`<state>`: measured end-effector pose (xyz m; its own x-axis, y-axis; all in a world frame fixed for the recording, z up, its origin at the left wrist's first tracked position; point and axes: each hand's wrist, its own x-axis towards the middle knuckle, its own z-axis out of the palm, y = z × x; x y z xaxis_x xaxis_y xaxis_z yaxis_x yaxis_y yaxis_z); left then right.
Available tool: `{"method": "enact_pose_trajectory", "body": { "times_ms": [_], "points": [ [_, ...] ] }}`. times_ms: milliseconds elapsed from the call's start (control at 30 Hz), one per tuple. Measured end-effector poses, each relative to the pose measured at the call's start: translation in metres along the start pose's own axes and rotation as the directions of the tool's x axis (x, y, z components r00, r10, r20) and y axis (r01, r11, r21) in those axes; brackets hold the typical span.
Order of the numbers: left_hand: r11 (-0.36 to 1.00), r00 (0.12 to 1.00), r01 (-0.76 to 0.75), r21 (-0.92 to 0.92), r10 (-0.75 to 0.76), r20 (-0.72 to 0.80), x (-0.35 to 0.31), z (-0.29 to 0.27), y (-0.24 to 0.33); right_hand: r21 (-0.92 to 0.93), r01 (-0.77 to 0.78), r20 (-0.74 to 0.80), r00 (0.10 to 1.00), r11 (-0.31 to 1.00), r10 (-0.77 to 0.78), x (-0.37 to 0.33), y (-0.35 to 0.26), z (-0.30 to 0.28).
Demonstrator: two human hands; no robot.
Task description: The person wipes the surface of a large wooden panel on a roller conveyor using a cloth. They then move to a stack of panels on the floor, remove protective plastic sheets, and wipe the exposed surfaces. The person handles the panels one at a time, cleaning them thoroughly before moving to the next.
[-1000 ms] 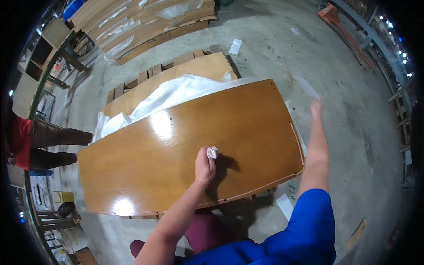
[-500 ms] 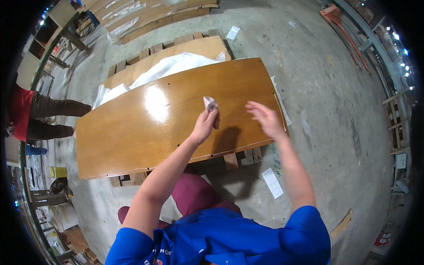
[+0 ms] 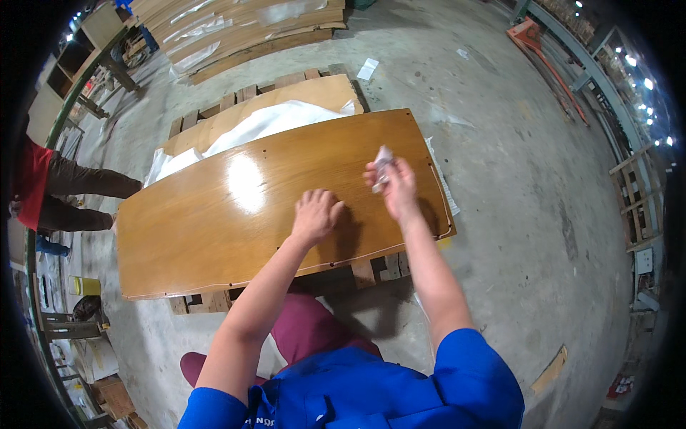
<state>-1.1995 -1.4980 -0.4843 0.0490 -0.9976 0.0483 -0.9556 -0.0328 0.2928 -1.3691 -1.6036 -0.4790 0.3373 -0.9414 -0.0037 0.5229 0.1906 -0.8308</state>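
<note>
A large glossy brown wooden panel [image 3: 193, 236] lies flat in front of me, with small dark holes near its edges and a thin pale line along its near and right edges. Over its right part, my right hand [image 3: 396, 184] is closed around a small crumpled whitish packet [image 3: 384, 161]; what is inside it I cannot make out. My left hand [image 3: 316, 217] is palm down at the panel's middle, fingers stretched and slightly apart, holding nothing.
A wooden pallet [image 3: 363, 274] shows under the panel. Behind it are white wrapping [image 3: 268, 121] and brown cardboard [image 3: 314, 91]. A person in red [image 3: 39, 182] stands at the left end. Far off are stacked boards [image 3: 264, 32] and an orange pallet jack [image 3: 527, 37].
The whitish packet has passed from my left hand to my right. My left hand has lowered and opened onto the panel; my right has moved left and closed. The view has shifted slightly.
</note>
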Motion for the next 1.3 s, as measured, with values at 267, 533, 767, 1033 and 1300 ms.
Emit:
{"method": "enact_pose_trajectory", "body": {
  "times_ms": [267,533,767,1033,1300],
  "points": [
    [0.991,0.996,-0.038,0.129,0.049,-0.079,-0.01,0.03,-0.037,-0.576,0.026,-0.256,0.944,0.817,-0.21,0.126,-0.058,-0.118],
    [0.992,0.997,-0.004,0.124,0.013,-0.07,-0.008,0.024,-0.047,-0.977,0.109,0.021,0.907,0.185,-0.421,0.196,-0.042,-0.112],
    [0.997,0.997,-0.013,0.071,0.018,-0.072,-0.004,0.023,-0.045,-0.993,0.035,-0.01,0.925,0.111,-0.38,0.211,-0.044,-0.124],
    [0.997,0.997,-0.003,0.071,0.008,-0.081,-0.005,0.022,-0.046,-0.999,0.042,0.043,0.942,-0.012,-0.333,0.211,-0.042,-0.119],
    [0.997,0.995,-0.016,0.075,0.024,-0.096,-0.006,0.024,-0.045,-0.999,0.03,0.043,0.939,-0.045,-0.341,0.176,-0.049,-0.122]
  ]
}}
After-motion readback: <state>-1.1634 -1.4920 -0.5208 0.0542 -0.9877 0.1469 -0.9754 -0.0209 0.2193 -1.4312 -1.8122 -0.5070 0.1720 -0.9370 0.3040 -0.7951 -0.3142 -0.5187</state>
